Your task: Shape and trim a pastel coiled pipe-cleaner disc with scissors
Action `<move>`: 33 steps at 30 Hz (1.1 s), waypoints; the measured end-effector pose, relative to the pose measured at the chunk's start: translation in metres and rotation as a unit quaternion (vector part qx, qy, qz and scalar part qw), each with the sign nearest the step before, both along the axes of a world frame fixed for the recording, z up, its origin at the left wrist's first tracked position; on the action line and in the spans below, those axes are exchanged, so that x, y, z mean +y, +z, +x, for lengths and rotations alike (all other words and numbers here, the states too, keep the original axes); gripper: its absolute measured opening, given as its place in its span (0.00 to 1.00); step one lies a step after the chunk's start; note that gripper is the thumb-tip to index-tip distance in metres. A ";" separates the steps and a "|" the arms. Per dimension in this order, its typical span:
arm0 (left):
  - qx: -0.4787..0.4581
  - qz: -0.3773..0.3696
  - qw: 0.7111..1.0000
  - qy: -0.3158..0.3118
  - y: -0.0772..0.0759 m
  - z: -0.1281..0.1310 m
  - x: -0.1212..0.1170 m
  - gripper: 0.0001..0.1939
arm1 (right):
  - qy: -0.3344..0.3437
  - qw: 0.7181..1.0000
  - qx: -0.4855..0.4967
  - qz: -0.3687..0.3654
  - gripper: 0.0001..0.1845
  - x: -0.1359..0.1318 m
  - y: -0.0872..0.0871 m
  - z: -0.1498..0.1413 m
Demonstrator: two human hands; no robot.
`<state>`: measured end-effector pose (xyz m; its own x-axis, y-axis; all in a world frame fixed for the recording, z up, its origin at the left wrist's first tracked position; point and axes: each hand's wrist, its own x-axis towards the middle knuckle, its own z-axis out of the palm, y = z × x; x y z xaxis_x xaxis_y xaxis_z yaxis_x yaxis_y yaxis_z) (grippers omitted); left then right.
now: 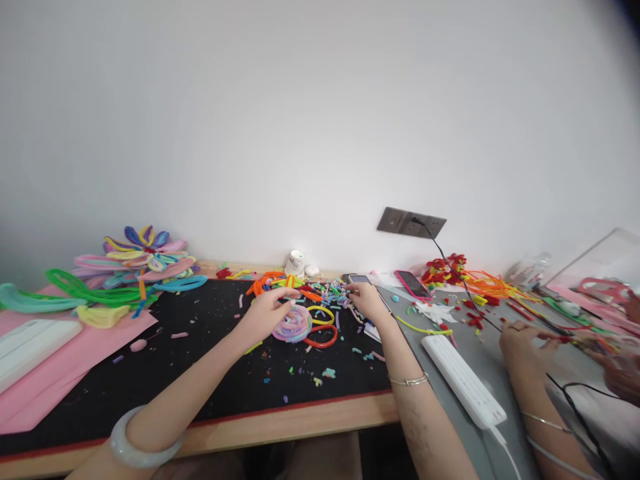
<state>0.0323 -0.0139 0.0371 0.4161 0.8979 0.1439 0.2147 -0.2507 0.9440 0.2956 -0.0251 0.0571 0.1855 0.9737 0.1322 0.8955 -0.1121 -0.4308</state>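
My left hand hovers at the edge of a pastel spiral of fuzzy pipe cleaner, thumb and fingers apart, with nothing seen between them. Over the right side of a heap of cut pipe-cleaner bits is my right hand. Its fingers are curled down together at the heap, and whatever they pinch is too small to make out. A phone lies partly hidden behind this hand. Yellow and red pipe-cleaner loops rest beside the spiral on the black mat.
A pipe-cleaner flower lies on pink paper at left. A paper cup stands by the wall. At right are a white power strip, a pink-edged phone, a black cord and another person's hand.
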 end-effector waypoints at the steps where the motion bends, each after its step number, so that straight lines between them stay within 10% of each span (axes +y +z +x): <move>1: -0.002 -0.002 1.000 0.000 -0.001 -0.001 0.000 0.18 | 0.005 1.000 -0.009 -0.005 0.16 -0.002 0.001 0.003; 11: -0.027 0.000 1.000 -0.008 -0.002 0.007 0.012 0.18 | 0.030 0.992 -0.042 -0.118 0.12 -0.103 -0.037 0.045; 28: -0.034 -0.001 0.999 0.016 0.011 -0.001 0.012 0.21 | 0.097 0.994 0.000 -0.052 0.15 -0.106 -0.042 0.019; 33: -0.042 -0.009 0.999 0.022 0.009 0.002 0.014 0.21 | 0.023 0.999 0.007 0.027 0.13 -0.061 -0.029 0.026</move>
